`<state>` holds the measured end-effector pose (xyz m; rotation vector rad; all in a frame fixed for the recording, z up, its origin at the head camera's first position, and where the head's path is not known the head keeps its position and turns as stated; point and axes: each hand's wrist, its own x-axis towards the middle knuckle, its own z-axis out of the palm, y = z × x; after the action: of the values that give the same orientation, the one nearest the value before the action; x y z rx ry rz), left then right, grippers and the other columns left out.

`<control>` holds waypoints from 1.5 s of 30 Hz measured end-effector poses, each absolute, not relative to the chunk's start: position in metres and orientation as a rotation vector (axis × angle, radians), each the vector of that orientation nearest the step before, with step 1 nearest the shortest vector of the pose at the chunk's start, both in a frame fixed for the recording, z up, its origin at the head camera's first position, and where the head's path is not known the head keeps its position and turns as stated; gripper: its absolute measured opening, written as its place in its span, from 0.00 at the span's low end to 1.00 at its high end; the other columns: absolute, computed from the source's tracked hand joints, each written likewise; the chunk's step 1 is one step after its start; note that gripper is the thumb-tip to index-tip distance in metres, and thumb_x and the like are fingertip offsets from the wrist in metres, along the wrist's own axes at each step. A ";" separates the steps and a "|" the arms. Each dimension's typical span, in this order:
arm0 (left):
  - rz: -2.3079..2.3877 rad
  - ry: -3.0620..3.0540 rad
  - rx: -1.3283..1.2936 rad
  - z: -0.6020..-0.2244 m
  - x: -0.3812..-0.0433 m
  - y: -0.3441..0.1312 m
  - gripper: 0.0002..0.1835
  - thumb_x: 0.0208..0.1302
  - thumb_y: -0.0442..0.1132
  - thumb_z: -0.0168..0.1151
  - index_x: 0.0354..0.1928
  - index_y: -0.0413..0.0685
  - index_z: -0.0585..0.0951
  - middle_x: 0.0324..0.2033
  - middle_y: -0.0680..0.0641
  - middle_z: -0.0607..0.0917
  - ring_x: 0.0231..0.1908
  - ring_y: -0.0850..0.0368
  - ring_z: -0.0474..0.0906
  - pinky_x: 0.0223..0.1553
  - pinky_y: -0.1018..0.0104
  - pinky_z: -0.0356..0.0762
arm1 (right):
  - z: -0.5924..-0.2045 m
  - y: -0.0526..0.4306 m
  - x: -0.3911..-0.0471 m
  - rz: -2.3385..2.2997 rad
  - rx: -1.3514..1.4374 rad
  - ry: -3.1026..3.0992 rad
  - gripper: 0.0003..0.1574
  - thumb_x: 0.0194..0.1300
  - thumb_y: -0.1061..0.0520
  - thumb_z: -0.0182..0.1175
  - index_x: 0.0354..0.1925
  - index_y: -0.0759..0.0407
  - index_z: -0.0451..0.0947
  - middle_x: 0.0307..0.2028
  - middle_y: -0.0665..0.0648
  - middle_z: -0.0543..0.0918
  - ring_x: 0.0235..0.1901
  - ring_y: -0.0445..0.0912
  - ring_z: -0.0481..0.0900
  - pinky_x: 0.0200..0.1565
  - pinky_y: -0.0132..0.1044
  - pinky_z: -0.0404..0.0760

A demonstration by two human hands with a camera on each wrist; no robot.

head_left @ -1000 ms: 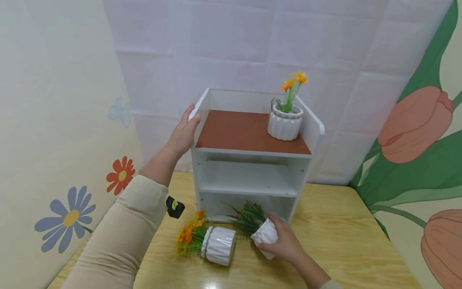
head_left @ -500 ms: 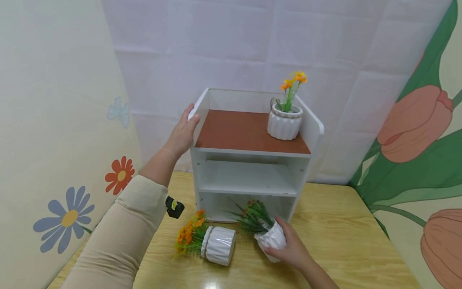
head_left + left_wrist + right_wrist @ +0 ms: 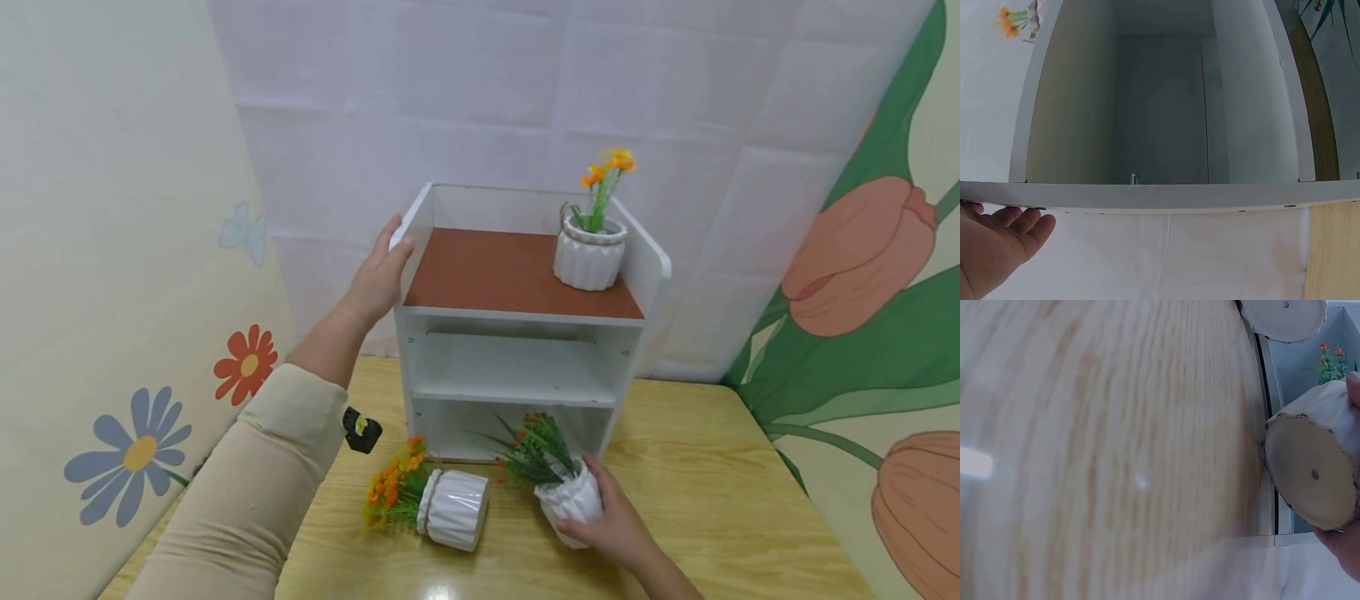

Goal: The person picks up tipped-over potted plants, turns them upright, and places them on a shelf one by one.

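My right hand [image 3: 615, 521] holds a white fluted flower pot [image 3: 568, 502] with green leaves and small red blossoms. The potted plant is tilted in front of the shelf, its leaves toward the lowest compartment. In the right wrist view its round base [image 3: 1304, 475] faces the camera. My left hand [image 3: 377, 283] rests against the upper left side panel of the white shelf unit [image 3: 517, 400]; in the left wrist view the fingers [image 3: 1036, 234] lie along the panel's outer face. Another white pot [image 3: 456, 510] with orange flowers lies on its side on the table, left of the held plant.
A white pot [image 3: 588, 258] with orange flowers stands upright at the right of the shelf's brown top [image 3: 480, 271]. Under it are two white compartments. A small black object [image 3: 362, 430] shows near my left sleeve. Wood-grain table [image 3: 697, 492]; cloth and painted walls surround it.
My right hand has shifted slightly right and tipped the red-blossomed plant more upright, so more of its leaves show. The left hand has stayed on the side panel.
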<state>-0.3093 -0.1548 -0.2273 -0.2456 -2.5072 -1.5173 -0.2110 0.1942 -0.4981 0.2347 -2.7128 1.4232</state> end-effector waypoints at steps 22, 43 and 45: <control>-1.524 -2.516 -0.242 -0.227 -0.309 -0.153 0.34 0.75 0.61 0.29 0.78 0.69 0.36 0.77 0.41 0.50 0.75 0.37 0.49 0.67 0.28 0.51 | -0.496 0.211 -0.201 1.505 0.199 -2.734 0.70 0.38 0.57 0.82 0.74 0.55 0.54 0.66 0.66 0.71 0.61 0.55 0.70 0.56 0.40 0.73; -1.527 -2.519 -0.217 -0.226 -0.309 -0.154 0.34 0.75 0.61 0.29 0.78 0.71 0.36 0.76 0.40 0.52 0.73 0.35 0.52 0.67 0.29 0.54 | -0.507 0.231 -0.192 1.629 0.082 -2.751 0.68 0.40 0.61 0.81 0.73 0.57 0.52 0.66 0.69 0.68 0.57 0.53 0.73 0.50 0.32 0.74; -1.527 -2.518 -0.216 -0.226 -0.308 -0.154 0.34 0.75 0.62 0.29 0.78 0.71 0.36 0.76 0.40 0.51 0.73 0.35 0.52 0.67 0.29 0.54 | -0.509 0.232 -0.191 1.633 0.061 -2.759 0.69 0.40 0.60 0.81 0.73 0.57 0.51 0.66 0.68 0.67 0.58 0.54 0.73 0.50 0.32 0.74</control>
<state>-0.3085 -0.1538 -0.2262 -0.2165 -2.5184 -1.5267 -0.1909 0.2319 -0.5087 0.0615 -2.7595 1.6331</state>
